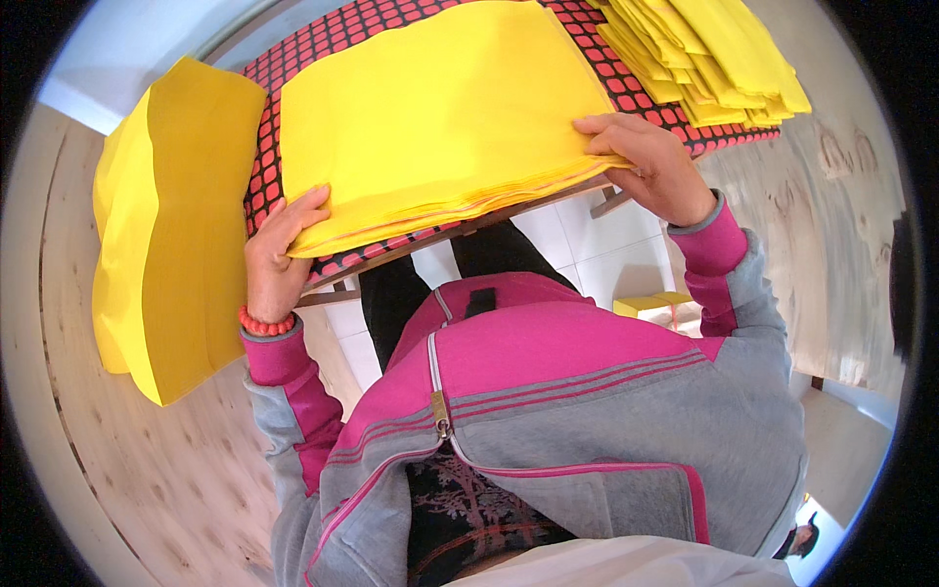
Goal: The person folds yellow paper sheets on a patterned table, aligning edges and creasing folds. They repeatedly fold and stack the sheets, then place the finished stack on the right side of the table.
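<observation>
A thick stack of yellow cloth-like sheets (440,108) lies flat in front of me, its many layers showing along the near edge. At the near left corner my left hand (278,249), with a red bead bracelet at the wrist, is closed on the stack's edge, fingertips on top. My right hand (653,168) grips the near right corner, fingers over the top layer and the palm side against the edge. The undersides of both grips are hidden.
Under the stack is a table covered in red-and-black patterned cloth (266,166). Folded yellow pieces (704,59) are piled at its far right. More yellow sheets (201,235) drape on the left over a wooden surface (186,460). A yellow bundle (646,305) sits lower down, on the tiled floor.
</observation>
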{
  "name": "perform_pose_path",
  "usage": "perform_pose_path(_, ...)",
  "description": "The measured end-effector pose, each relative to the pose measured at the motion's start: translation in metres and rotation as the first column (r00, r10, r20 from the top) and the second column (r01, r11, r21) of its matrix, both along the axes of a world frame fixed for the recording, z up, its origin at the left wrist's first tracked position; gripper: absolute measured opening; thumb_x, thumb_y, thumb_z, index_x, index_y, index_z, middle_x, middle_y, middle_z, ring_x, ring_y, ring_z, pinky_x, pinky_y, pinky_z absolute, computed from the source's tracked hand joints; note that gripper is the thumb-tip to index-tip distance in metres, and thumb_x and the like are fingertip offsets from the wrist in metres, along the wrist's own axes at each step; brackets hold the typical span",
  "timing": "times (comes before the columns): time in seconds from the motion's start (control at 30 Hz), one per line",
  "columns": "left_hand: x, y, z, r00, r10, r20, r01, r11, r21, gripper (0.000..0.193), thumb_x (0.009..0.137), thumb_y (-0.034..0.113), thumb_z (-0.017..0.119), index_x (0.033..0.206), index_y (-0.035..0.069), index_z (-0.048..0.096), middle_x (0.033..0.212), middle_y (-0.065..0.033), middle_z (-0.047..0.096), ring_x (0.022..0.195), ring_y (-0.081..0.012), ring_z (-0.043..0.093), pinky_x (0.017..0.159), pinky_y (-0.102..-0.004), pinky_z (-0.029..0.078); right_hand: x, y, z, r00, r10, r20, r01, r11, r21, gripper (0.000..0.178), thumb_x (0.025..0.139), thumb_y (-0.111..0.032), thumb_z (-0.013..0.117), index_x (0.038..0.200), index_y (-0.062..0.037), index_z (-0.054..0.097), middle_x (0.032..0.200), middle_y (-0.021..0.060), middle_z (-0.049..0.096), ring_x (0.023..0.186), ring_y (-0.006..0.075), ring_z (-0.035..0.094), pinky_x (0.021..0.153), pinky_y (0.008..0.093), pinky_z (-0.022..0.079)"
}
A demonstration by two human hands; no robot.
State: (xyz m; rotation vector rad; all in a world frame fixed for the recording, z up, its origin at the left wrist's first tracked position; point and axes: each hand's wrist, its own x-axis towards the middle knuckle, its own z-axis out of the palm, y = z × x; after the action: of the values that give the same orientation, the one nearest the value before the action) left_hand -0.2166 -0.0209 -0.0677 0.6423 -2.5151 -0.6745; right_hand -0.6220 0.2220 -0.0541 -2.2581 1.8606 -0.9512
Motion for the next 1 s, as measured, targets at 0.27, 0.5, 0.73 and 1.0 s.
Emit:
perform_pose_path(0.27, 0.007, -0.01, -0.002, 0.993, -0.099, -0.058, 0.101, 0.995, 0.027, 0.017, 0.089, 0.001, 0.066, 0.105, 0.005, 0.07, 0.13, -0.0113, 0.071, 0.13, -0.0289, 0.061, 0.118, -0.0485, 0.033, -0.022, -0.003, -0.013, 0.974, 0.084, 0.209, -0.085, 0.996, -0.004, 0.04, 0.072, 0.009, 0.078, 0.108, -0.002, 0.063, 0.128, 0.0146, 0.068, 0.118, 0.032, 0.065, 0.098, 0.0381, 0.052)
perform_pose_path(0.5, 0.003, -0.012, 0.003, 0.966, 0.234, -0.108, -0.147, 0.844, 0.515, 0.026, 0.103, 0.014, 0.061, 0.123, -0.001, 0.067, 0.118, -0.0036, 0.071, 0.108, -0.0107, 0.062, 0.095, -0.0261, 0.047, -0.041, -0.008, -0.007, 0.898, -0.086, 0.432, -0.032, 0.965, 0.259, 0.028, 0.095, -0.007, 0.07, 0.121, 0.0011, 0.064, 0.109, 0.003, 0.066, 0.102, 0.0112, 0.058, 0.092, 0.0295, 0.049)
perform_pose_path(0.73, -0.016, -0.018, 0.01, 0.931, 0.266, -0.249, -0.074, 0.807, 0.587, 0.038, 0.106, 0.018, 0.056, 0.134, -0.006, 0.06, 0.12, -0.0055, 0.069, 0.111, -0.0113, 0.061, 0.1, -0.0264, 0.045, -0.046, -0.034, -0.008, 0.799, -0.123, 0.588, 0.017, 0.983, 0.182, 0.035, 0.105, -0.023, 0.059, 0.13, 0.002, 0.061, 0.116, 0.003, 0.068, 0.101, 0.0105, 0.061, 0.091, 0.0269, 0.049)
perform_pose_path(1.0, -0.04, -0.05, -0.004, 0.903, 0.387, -0.188, -0.312, 0.89, 0.331, 0.023, 0.104, 0.02, 0.058, 0.101, -0.002, 0.065, 0.086, -0.0086, 0.069, 0.081, -0.0138, 0.062, 0.073, -0.0344, 0.048, -0.043, -0.069, -0.018, 0.904, -0.196, 0.38, 0.212, 0.977, -0.001, 0.031, 0.105, -0.025, 0.055, 0.117, 0.0015, 0.065, 0.098, 0.013, 0.071, 0.091, 0.0229, 0.066, 0.082, 0.0339, 0.05)
